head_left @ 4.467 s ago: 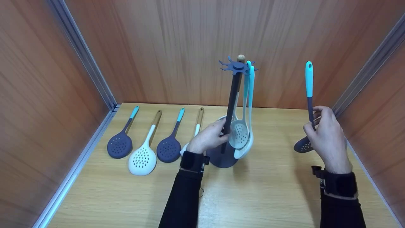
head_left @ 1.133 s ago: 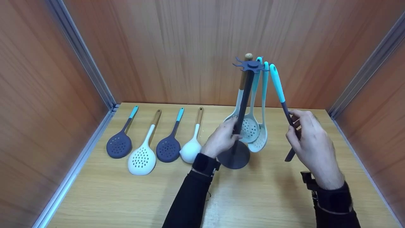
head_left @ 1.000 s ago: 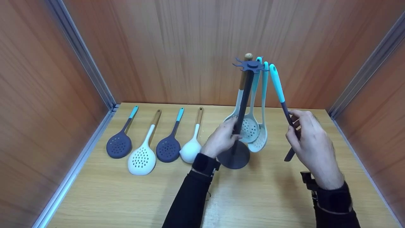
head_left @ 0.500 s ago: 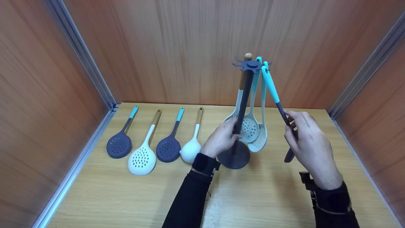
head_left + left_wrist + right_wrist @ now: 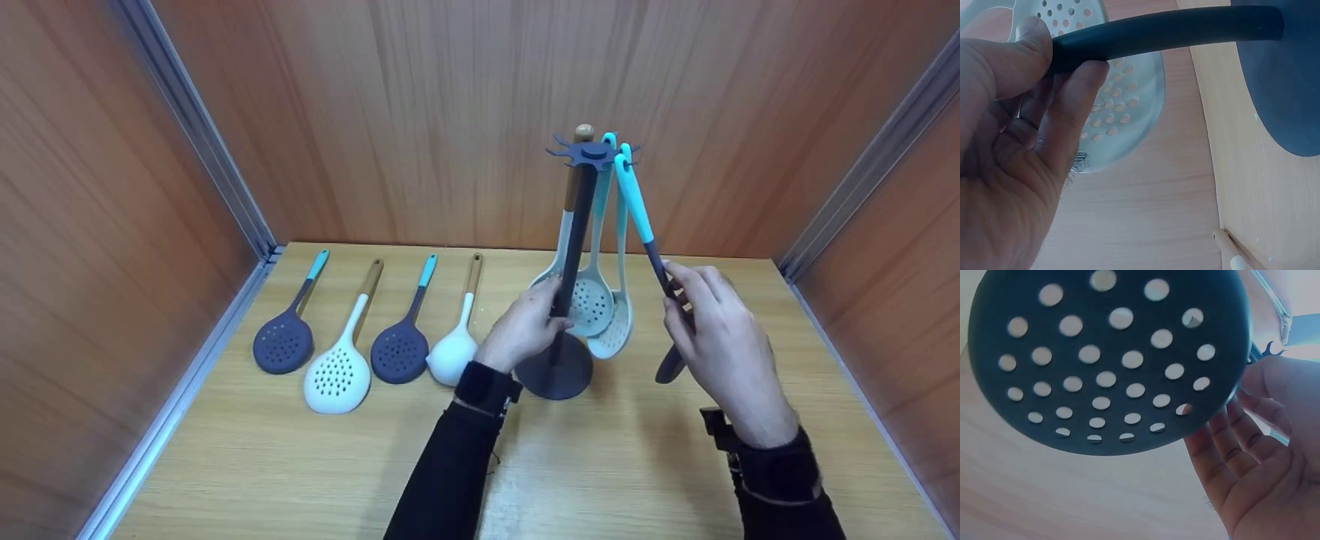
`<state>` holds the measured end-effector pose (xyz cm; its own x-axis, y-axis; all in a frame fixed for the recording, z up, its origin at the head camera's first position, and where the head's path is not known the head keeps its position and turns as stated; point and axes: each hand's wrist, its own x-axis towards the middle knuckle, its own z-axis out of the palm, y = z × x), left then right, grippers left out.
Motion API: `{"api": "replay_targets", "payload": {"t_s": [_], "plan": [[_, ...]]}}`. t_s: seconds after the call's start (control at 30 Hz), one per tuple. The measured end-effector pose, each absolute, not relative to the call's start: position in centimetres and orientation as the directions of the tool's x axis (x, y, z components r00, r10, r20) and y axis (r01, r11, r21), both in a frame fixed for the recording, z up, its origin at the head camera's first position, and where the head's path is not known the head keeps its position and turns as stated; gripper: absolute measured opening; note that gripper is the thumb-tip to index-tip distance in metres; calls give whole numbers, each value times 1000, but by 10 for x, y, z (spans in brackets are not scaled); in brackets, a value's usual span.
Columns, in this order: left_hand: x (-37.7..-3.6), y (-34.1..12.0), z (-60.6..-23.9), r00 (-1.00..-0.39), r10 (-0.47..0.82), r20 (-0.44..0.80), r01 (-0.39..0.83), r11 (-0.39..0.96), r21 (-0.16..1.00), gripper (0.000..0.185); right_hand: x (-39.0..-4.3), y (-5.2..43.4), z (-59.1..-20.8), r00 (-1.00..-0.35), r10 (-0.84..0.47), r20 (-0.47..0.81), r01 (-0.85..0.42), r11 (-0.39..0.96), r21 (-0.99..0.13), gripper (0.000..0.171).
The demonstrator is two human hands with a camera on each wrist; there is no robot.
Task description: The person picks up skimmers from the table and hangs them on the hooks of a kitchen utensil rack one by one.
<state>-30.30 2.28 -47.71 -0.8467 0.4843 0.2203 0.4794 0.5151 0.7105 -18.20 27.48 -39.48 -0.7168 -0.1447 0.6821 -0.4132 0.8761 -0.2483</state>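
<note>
My left hand (image 5: 525, 326) grips the dark pole (image 5: 576, 240) of an upright utensil stand, low above its round base (image 5: 555, 375). Thumb and fingers pinch that pole (image 5: 1168, 31) in the left wrist view. With my right hand (image 5: 724, 337) I hold a dark skimmer (image 5: 634, 196) by its shaft, tilted, its turquoise handle's top right at the stand's hook ring (image 5: 590, 152). The right wrist view shows its round perforated head (image 5: 1117, 396) large. On the stand hang a pale slotted spoon (image 5: 591, 300), another pale perforated utensil (image 5: 613, 341) and one with a wooden handle.
Left of the stand, a row lies on the wooden table (image 5: 300, 465): a dark skimmer (image 5: 283, 341), a white perforated turner (image 5: 337, 379), another dark skimmer (image 5: 400, 349) and a white ladle (image 5: 452, 352). Wood panels (image 5: 405, 135) enclose the back and sides.
The stand has shifted right and turned slightly in my left hand. My right hand has carried the skimmer leftward from the table's right side, tilting it, until its handle top meets the hook ring.
</note>
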Motion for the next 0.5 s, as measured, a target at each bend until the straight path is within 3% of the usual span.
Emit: {"api": "replay_targets", "payload": {"t_s": [0.5], "plan": [[-301,24,-475,-847,478,231,486,523,701,46,-188,261,-406,-713,-159,683,-450,851,-272,46]]}}
